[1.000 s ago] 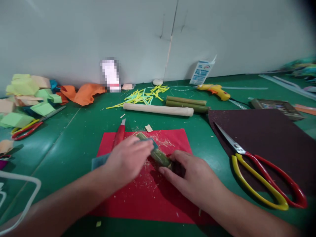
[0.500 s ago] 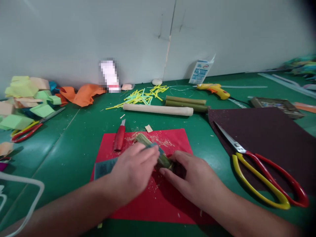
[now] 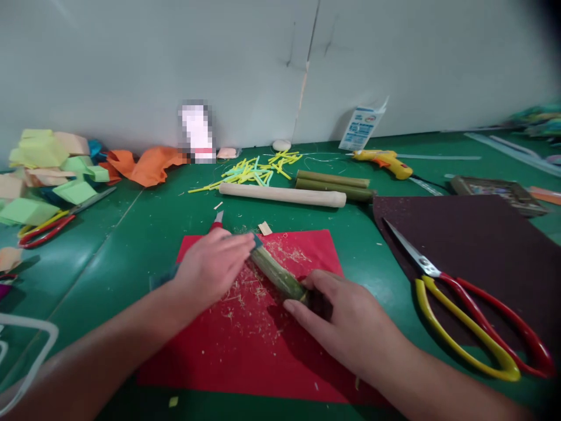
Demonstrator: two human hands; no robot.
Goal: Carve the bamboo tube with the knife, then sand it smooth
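Observation:
A green bamboo piece [image 3: 277, 272] slants over a red sheet [image 3: 258, 362], its skin partly scraped pale. My right hand [image 3: 350, 316] grips its near end between thumb and fingers. Over the far end lies my left hand [image 3: 214, 260], its fingers pressed together on a blue-grey strip that looks like sandpaper [image 3: 256, 241]. The strip's other end sticks out by the left wrist. Behind the left hand, a red-handled knife [image 3: 218, 218] shows only its blade and the handle's top. Fine shavings [image 3: 249, 292] are scattered on the red sheet.
Large red-and-yellow scissors [image 3: 432, 270] rest on a dark brown sheet [image 3: 473, 240] at right. Farther back lie a peeled pale bamboo tube [image 3: 283, 195], green bamboo pieces [image 3: 333, 186], yellow strips [image 3: 249, 172] and a yellow glue gun [image 3: 383, 161]. Sticky notes [image 3: 44, 169] are piled at left.
My left hand has slid away and to the left along the bamboo with the strip, uncovering its middle and covering the knife handle. My right hand keeps its grip.

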